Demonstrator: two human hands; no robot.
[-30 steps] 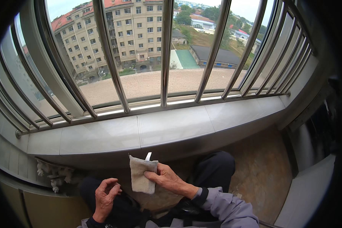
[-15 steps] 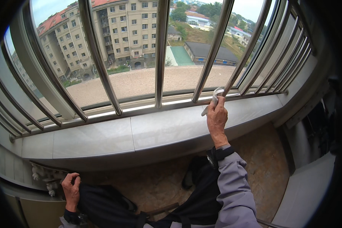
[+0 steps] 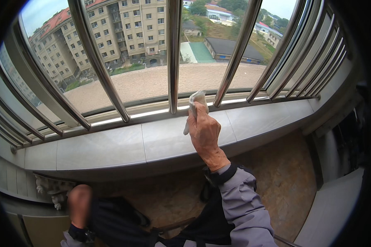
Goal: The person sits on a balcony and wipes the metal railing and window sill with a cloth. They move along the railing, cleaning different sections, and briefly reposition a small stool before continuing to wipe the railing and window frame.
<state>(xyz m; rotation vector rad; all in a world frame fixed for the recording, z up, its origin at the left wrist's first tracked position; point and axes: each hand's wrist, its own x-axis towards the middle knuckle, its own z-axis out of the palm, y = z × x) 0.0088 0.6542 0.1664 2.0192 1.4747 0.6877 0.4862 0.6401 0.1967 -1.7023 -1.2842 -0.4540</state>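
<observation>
Pinched in the fingers of my right hand (image 3: 205, 133) is a crumpled whitish cloth (image 3: 199, 98). The hand is over the tiled sill (image 3: 165, 140), and the cloth's upper part is at the lower metal rail (image 3: 150, 115). It sits between two upright metal bars, a little right of the central bar (image 3: 174, 61). A loose end of the cloth hangs left of my fingers. My left hand (image 3: 79, 205) rests beside my left thigh at the lower left, its fingers smeared by blur.
Shiny bars run across the window, curving away at both sides. Below the sill is a brown patterned floor (image 3: 288, 173). An ornate carved piece (image 3: 55, 189) stands by my left hand. A pale panel (image 3: 334, 206) rises at the lower right.
My right hand has moved left along the rail and sill with the cloth, passing one upright bar. The view has shifted slightly. My left hand stays in about the same place.
</observation>
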